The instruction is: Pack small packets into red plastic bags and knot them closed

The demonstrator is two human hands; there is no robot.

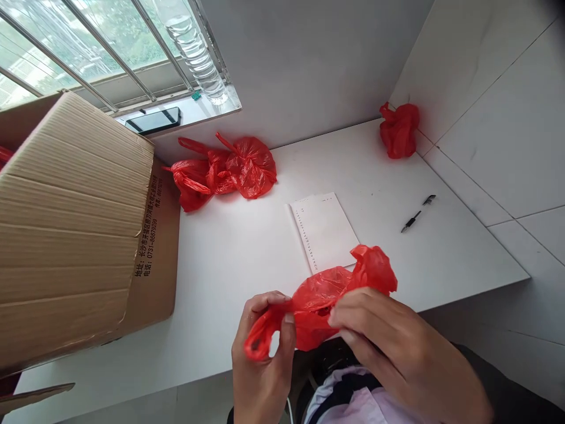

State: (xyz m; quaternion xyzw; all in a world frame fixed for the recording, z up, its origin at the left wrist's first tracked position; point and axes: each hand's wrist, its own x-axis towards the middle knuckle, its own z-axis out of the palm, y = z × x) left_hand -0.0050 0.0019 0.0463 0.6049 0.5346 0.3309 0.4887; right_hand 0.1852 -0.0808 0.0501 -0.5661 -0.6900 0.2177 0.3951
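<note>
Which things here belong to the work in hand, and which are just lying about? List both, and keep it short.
In hand:
Red plastic bag, held by the left hand and right hand
Probably the other red bags

Apparently lying about:
White notebook
Pen
Phone
Clear bottle

The cardboard box could be either.

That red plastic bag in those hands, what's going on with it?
A person is holding the red plastic bag at the near edge of a white table. The left hand pinches one end, while the right hand grips it further along. Just beyond lies a notebook. More red bags sit by the wall, beside a cardboard box, and another bag is in the far right corner.
</note>
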